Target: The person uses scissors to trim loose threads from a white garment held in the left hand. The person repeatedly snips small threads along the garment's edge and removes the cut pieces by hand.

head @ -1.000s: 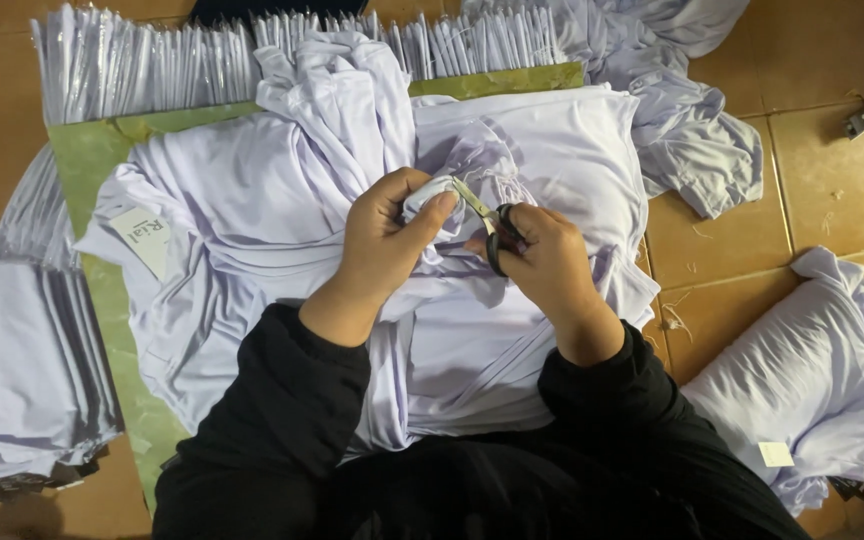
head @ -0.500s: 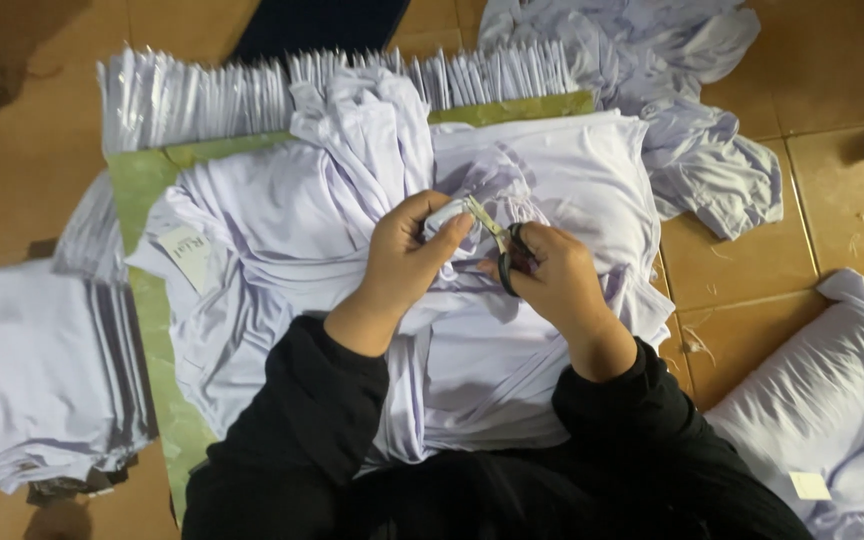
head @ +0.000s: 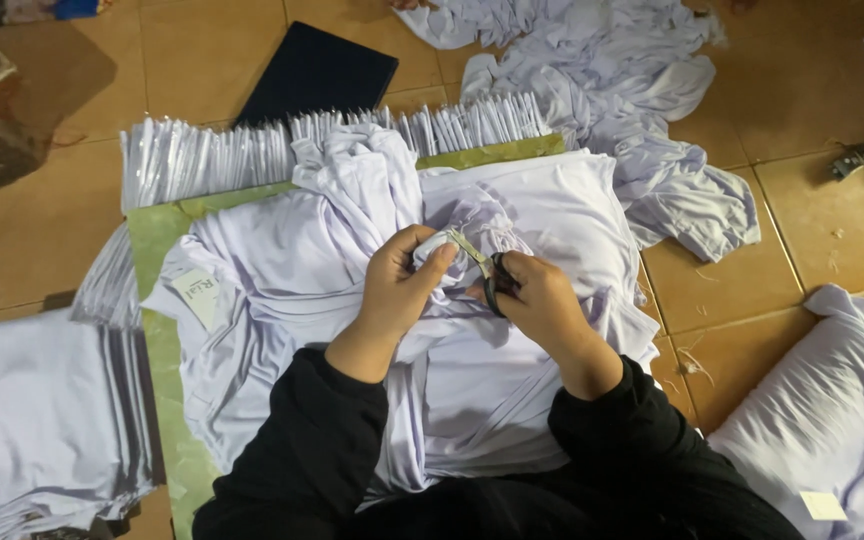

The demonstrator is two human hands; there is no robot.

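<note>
A folded stack [head: 32, 420] lies on the floor at left. The left hand [head: 397, 290] pinches a bunched white garment [head: 512, 330] over the green board [head: 157, 240]; the right hand [head: 542, 300] grips small snips [head: 487, 270] at the fabric. Trimming looks midway; loose garments [head: 652, 130] wait beyond.

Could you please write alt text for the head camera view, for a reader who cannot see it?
A person in black sleeves pinches bunched white fabric in the left hand while the right hand works small thread snips at it, over a white garment on a green board. More white garments lie around on the tiled floor.
</note>
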